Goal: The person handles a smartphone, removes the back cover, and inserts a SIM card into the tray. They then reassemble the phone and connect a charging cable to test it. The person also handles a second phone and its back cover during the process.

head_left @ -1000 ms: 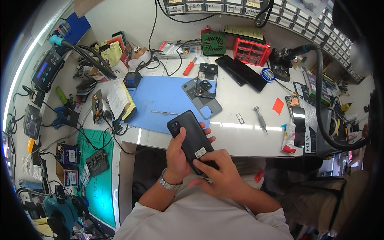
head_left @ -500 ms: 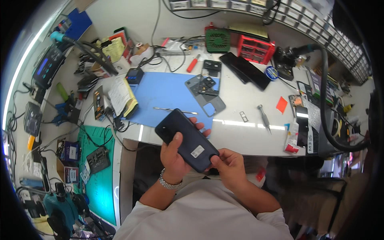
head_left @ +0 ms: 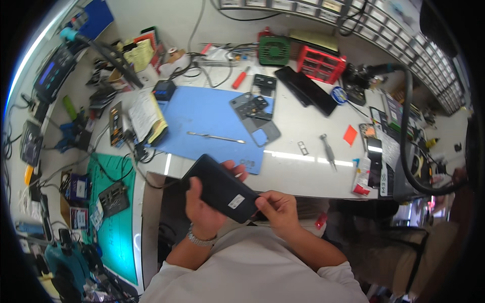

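A dark smartphone, back side up with a small white label, is held over the bench's front edge. My left hand cradles it from below, its fingers showing past the far side and its thumb raised at the near left side. My right hand pinches the phone's right corner between thumb and fingers. Beyond the phone, a thin metal pry tool lies on the blue mat. A grey phone housing with black parts rests at the mat's right side.
Right of the mat lie a SIM tray, a grey screwdriver and an orange square. Two black phones lie farther back, near a red drawer box and green fan. A green mat covers the left bench.
The phone has shifted left and slightly toward me, tilting in my hands. My left thumb has come off its back to the side. My right hand keeps its pinch on the corner.
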A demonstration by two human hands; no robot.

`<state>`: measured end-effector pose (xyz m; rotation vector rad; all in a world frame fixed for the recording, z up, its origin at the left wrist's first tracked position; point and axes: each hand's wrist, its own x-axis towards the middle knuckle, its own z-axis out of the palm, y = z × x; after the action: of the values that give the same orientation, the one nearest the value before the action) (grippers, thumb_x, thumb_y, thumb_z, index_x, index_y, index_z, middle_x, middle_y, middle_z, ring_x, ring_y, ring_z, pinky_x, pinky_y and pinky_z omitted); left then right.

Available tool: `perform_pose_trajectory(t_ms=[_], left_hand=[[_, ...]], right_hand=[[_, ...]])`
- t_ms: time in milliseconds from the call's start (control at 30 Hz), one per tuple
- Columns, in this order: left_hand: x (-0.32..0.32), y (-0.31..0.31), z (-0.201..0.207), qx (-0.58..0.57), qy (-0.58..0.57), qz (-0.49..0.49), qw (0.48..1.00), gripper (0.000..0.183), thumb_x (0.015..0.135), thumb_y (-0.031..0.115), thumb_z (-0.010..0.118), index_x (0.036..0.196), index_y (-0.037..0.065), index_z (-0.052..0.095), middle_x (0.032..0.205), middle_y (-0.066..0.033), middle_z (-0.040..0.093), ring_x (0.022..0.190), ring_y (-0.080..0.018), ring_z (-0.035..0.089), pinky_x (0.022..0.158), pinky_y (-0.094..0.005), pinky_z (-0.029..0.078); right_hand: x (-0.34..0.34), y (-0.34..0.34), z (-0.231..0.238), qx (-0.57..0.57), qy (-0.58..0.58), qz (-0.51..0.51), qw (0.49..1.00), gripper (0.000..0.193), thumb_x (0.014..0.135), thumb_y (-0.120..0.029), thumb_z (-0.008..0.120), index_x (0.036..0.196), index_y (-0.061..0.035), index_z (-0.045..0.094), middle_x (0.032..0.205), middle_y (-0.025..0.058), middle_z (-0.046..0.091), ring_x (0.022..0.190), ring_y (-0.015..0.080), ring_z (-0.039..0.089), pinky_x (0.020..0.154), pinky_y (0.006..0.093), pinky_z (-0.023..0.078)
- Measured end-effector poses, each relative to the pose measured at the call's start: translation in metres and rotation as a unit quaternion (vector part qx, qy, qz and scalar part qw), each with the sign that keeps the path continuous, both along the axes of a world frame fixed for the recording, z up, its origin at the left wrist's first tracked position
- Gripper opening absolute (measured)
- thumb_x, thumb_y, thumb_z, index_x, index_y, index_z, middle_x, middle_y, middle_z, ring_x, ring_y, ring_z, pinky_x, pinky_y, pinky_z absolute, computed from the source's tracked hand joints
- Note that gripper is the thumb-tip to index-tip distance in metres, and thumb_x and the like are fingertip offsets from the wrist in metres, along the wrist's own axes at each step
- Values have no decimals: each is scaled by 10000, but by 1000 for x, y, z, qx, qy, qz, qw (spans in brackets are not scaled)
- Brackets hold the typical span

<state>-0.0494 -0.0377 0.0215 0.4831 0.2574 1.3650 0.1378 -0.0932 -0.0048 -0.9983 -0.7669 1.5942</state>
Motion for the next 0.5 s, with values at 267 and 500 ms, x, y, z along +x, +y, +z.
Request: perform_pose_trajectory(t_ms=[267, 500], left_hand=[[-27, 6, -26, -71, 101, 123, 985, 337, 1067, 404, 720, 1065, 68, 697, 1007, -142, 767, 967, -332, 773, 934, -515, 635], [-18, -2, -21, 10, 141, 99, 985, 255, 1020, 269, 760, 969, 25, 711, 901, -165, 759, 875, -299, 745, 908, -502, 624]], right_hand=[[-2, -6, 14, 243, -295, -30, 924, 178, 945, -65, 808, 1085, 38, 771, 854, 170, 734, 729, 230, 720, 667, 304, 552], [-19, 13, 40, 347, -298, -31, 889, 205, 922, -74, 835, 1073, 42, 759, 875, 147, 694, 692, 260, 673, 616, 345, 527]])
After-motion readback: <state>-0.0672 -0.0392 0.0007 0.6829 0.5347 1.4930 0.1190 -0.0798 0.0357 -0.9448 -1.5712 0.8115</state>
